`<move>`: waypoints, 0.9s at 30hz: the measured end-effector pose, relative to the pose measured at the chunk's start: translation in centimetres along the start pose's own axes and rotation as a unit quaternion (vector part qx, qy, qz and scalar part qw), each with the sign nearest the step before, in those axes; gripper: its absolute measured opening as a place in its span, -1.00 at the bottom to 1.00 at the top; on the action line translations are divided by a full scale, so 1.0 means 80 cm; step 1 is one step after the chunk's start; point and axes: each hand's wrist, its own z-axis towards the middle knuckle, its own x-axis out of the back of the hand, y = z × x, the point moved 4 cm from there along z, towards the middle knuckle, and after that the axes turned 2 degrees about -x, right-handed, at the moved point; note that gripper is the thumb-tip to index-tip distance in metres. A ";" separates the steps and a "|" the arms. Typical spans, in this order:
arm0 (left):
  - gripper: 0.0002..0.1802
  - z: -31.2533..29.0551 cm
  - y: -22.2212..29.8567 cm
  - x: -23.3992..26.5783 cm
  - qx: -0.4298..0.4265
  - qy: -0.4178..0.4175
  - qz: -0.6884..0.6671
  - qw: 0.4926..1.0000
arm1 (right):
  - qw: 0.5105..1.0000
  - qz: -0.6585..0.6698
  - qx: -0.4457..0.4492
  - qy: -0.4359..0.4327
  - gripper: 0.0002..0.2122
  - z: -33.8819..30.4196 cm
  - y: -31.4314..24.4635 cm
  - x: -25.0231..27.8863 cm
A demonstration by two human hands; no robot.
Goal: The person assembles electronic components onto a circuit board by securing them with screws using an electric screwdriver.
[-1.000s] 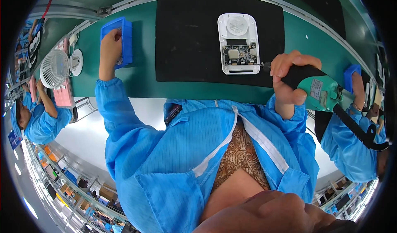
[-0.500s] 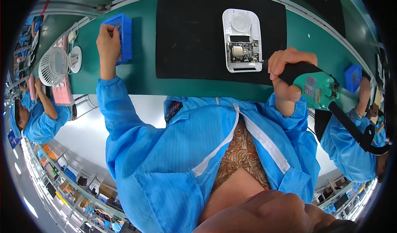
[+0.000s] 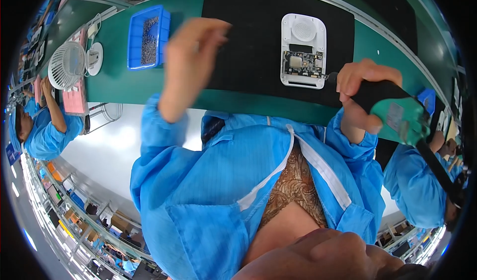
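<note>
My right hand (image 3: 365, 93) is wrapped round a green and black electric screwdriver (image 3: 402, 116), whose tip points left at the lower right edge of a white plastic housing (image 3: 318, 36). Inside that housing sit a round speaker grille (image 3: 303, 30) and a dark circuit board (image 3: 310, 63). My left hand (image 3: 194, 56), smeared by motion, hangs over the left edge of the black mat, its thumb and fingers drawn together. Whatever it pinches is too small and blurred to make out. Left of it stands a blue bin (image 3: 165, 36) of small screws (image 3: 149, 44).
The black mat (image 3: 243, 46) lies on a green bench (image 3: 117, 88). A white fan (image 3: 67, 64) stands at the left by pink sheets (image 3: 75, 101). Co-workers in blue sit on both sides, left (image 3: 49, 131) and right (image 3: 415, 180). Another blue bin (image 3: 426, 100) is at the far right.
My left hand has left the screw bin and moved right to the mat, uncovering the screws. The screwdriver stays in my right hand near the housing. The whole view has shifted slightly.
</note>
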 end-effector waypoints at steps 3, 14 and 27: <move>-0.86 -0.013 0.026 -0.070 -0.034 -0.090 -0.080 0.992 | 0.999 0.027 0.034 -0.024 -0.23 0.016 -0.006 -0.011; -0.85 -0.025 0.040 -0.122 -0.058 -0.135 -0.086 0.985 | 0.987 0.129 0.067 -0.068 -0.24 0.022 -0.013 -0.023; -0.82 -0.026 0.047 -0.127 -0.173 -0.072 -0.045 0.981 | 0.979 0.169 0.071 -0.091 -0.26 0.023 -0.009 -0.029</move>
